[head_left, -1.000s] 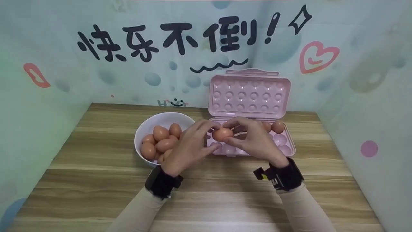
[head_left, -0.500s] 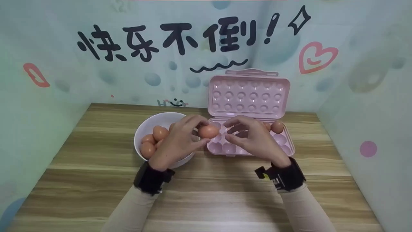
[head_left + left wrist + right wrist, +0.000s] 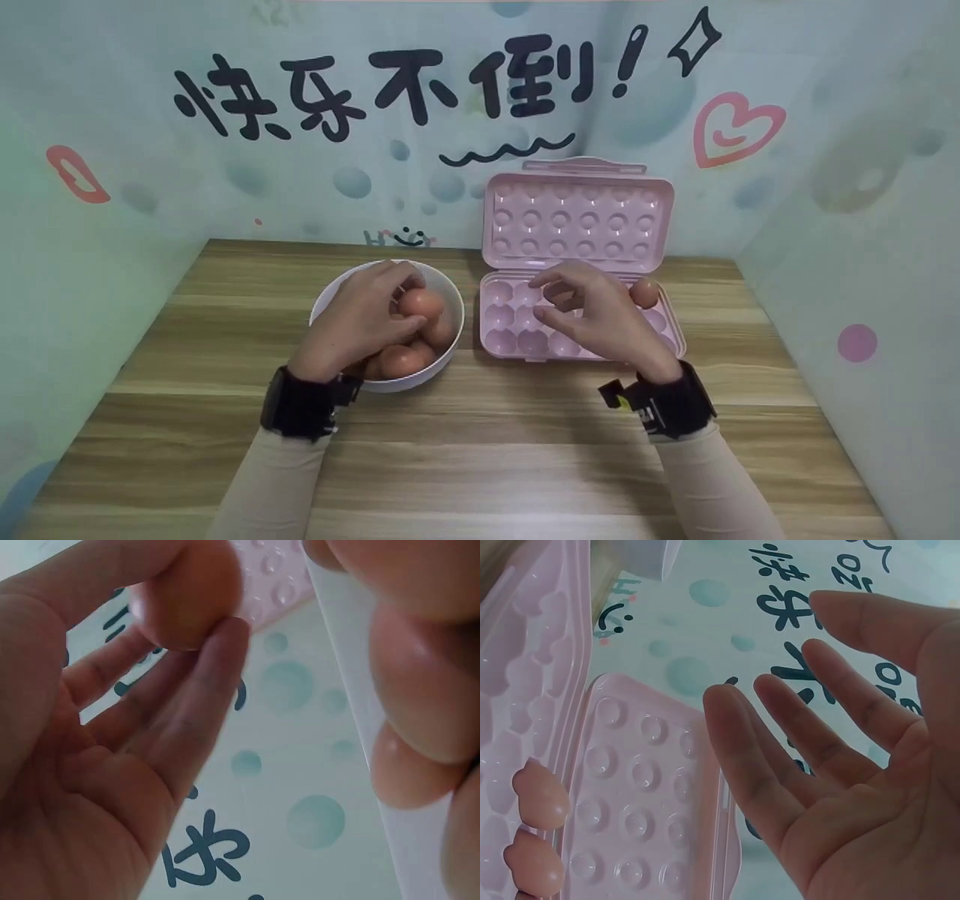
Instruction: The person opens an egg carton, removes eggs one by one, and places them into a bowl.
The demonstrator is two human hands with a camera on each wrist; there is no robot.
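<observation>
Above the white bowl (image 3: 451,352), my left hand (image 3: 358,315) pinches a brown egg (image 3: 421,303) between thumb and fingertips; the left wrist view shows this egg (image 3: 191,596) held clear of the others. More brown eggs (image 3: 403,361) are heaped in the bowl, partly covered by the hand. My right hand (image 3: 600,319) hovers over the pink egg carton (image 3: 533,343), its fingers loosely bent and holding nothing. Eggs sit in the carton's back row; one egg (image 3: 643,293) shows beside the hand, and the right wrist view shows further eggs (image 3: 541,796) in the cups.
The carton's lid (image 3: 577,225) stands raised against the printed backdrop (image 3: 300,187). Bowl and carton stand side by side on the wooden table (image 3: 480,465), with a narrow strip of tabletop between them. Backdrop walls flank the table left and right.
My left hand has carried the egg leftward, away from the right hand and carton, to above the bowl. The right hand, which touched the egg a second ago, has stayed over the carton.
</observation>
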